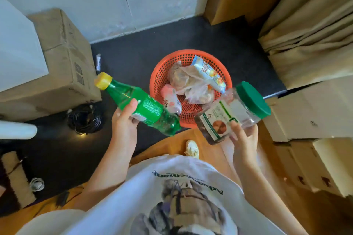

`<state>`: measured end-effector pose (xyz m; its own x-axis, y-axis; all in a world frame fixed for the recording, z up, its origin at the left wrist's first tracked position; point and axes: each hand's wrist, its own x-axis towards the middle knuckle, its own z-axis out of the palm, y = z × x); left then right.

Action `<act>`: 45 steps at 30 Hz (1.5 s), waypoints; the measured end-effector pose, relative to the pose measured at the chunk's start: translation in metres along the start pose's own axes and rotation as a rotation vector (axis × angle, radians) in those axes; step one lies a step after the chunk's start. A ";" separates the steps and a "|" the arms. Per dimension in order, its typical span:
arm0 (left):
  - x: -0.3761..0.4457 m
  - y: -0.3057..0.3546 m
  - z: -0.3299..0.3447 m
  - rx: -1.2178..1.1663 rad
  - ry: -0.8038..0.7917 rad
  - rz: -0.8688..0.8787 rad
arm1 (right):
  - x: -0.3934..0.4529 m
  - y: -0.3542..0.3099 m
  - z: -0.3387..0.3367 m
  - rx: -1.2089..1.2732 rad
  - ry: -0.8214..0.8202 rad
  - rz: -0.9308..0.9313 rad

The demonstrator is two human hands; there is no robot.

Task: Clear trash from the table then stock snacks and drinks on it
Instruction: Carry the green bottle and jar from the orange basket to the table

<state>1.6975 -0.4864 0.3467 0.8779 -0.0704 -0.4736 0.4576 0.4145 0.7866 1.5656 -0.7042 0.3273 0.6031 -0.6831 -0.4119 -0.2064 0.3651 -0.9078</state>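
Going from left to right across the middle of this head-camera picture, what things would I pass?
Cardboard box → coil of black cable → green bottle, held by the left hand → orange basket of wrappers → green-lidded jar, held by the right hand → stacked cardboard boxes.

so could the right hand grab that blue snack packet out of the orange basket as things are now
Probably not yet. The right hand already grips the green-lidded jar, so no fingers are free. The blue snack packet itself lies uncovered on top in the orange basket, so the way is otherwise open.
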 end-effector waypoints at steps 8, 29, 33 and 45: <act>-0.021 -0.005 0.002 0.112 -0.421 -0.262 | -0.103 0.050 -0.023 0.244 0.307 0.054; -0.354 -0.199 -0.018 1.034 -1.480 -0.707 | -0.496 0.207 -0.156 0.716 1.284 -0.110; -0.454 -0.236 -0.062 1.143 -1.681 -0.747 | -0.593 0.247 -0.170 0.760 1.492 -0.101; -0.676 -0.308 -0.156 1.396 -2.239 -0.884 | -0.744 0.322 -0.168 1.030 1.971 -0.242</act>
<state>0.9412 -0.4247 0.3632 -0.8065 -0.3152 -0.5001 -0.3484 -0.4301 0.8328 0.9216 -0.1850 0.3284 -0.8795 -0.0927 -0.4667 0.4756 -0.1422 -0.8681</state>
